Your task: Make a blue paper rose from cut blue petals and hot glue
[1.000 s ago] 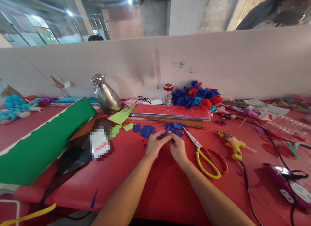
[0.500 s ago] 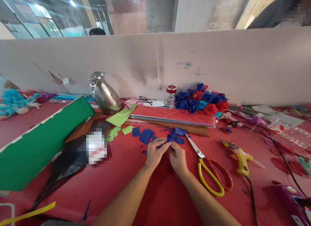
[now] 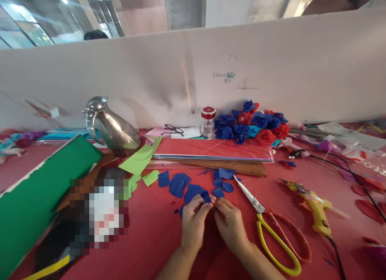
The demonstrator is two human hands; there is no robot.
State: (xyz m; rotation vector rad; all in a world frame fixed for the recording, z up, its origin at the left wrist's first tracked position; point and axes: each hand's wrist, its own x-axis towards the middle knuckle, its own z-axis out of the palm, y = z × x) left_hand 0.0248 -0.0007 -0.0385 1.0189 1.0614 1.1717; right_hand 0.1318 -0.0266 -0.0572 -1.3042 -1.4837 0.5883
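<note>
Over the middle of the red table, my left hand (image 3: pixel 193 221) pinches a small rolled blue paper flower (image 3: pixel 206 197) between thumb and fingers. My right hand (image 3: pixel 233 221) is closed, its fingertips meeting the left ones at the flower's base; the exact grip there is partly hidden. Just beyond both hands lie loose blue paper petals (image 3: pixel 178 184), with another group of blue pieces (image 3: pixel 223 174) to the right. Scissors (image 3: pixel 256 205) with one yellow and one red handle rest open beside my right hand.
A yellow glue gun (image 3: pixel 316 211) with its cord lies at the right. Behind are stacked red sheets (image 3: pixel 211 148), a lidded glass jar (image 3: pixel 208 123) and blue and red paper flowers (image 3: pixel 259 121). Leftward stand a metal jug (image 3: pixel 116 129), green paper (image 3: pixel 140 157) and a green board (image 3: pixel 45 199).
The blue flower now shows above my left fingertips, where before it was lower and largely covered. My wrists have turned slightly, and the camera view has shifted.
</note>
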